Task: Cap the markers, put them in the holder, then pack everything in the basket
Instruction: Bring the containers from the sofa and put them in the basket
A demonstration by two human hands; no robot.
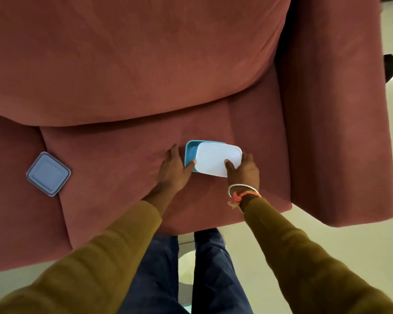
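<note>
Lid [216, 160], white plastic, sits skewed on teal box [189, 152] between both hands, on sofa seat [114, 155]. Right hand [245, 172] grips its right end, thumb on top. Left hand [174, 168] lies flat, fingers straight, thumb touching box. Probably light, stiff, slick; take by short ends. No markers visible.

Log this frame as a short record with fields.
surface: pink sofa seat
box: teal box, left end uncovered
lid: white lid, offset over the box
left hand: fingers straight beside box, thumb at lid's corner
right hand: grips lid's right end
aside: blue square container, closed, far left
markers, holder, basket: not in view
</note>
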